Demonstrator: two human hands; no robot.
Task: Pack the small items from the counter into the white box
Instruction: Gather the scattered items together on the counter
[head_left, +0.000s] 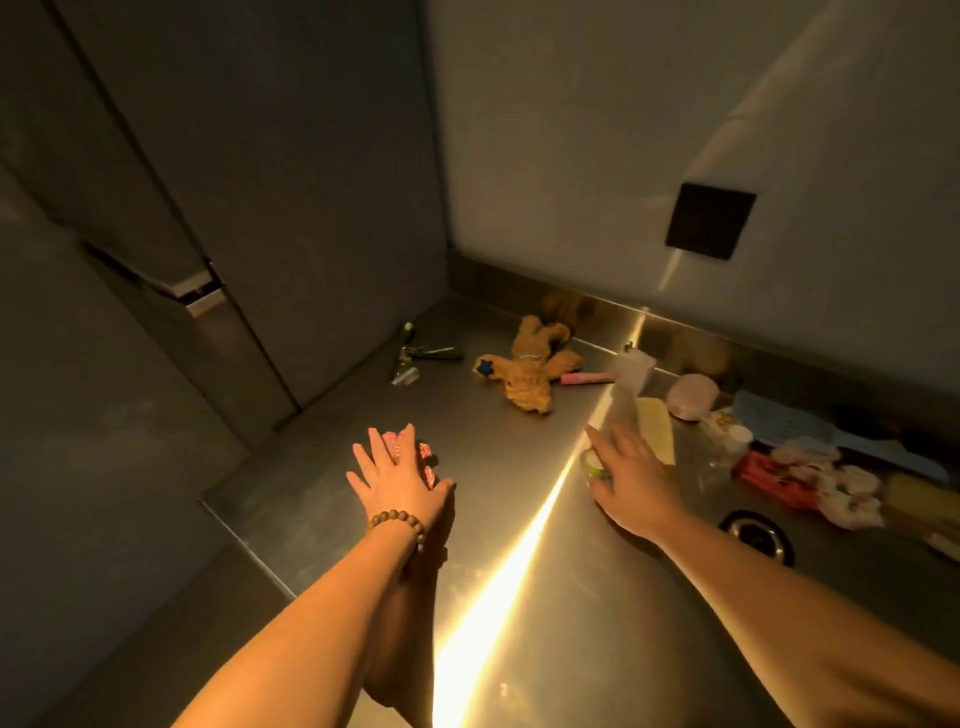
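**Both hands down on the steel counter, white box standing at the back**

While a bright streak of light cuts up the steel counter (519, 457) from six o'clock, both arms reach in from the bottom edge. Left hand (397, 480), with a beaded bracelet (400, 525) on the wrist, is spread flat, fingers straight and fanned toward twelve o'clock, lying over a small pink patterned item (423, 457) that peeks out at its one o'clock side. Whether the palm presses it or hovers just above, I cannot tell, but nothing is clenched there.

Over at three o'clock from that hand, the right hand (631, 478) lies across a small round green-and-white item (595, 462); the fingers stretch forward over it, thumb low beside it, and how firm the hold is cannot be made out. Just right of that wrist, a round drain (758, 535) sits in the steel.

Moving farther out, a pale yellow flat piece (655, 428) lies just beyond the right fingertips, touching the foot of the white box (631, 376), which stands upright near the back wall. At its three o'clock sits a jumble: a pinkish round case (691, 396), a red packet (769, 475), fluffy pale pieces (841, 488) and a blue comb-like thing (831, 431).

Deeper still, at the box's nine o'clock, a pink stick (587, 378) lies touching a brown plush toy (535, 371), sprawled flat. Farthest left, near the corner by the dark cabinet doors (208, 208), a bunch of keys (415, 356) rests apart from everything.
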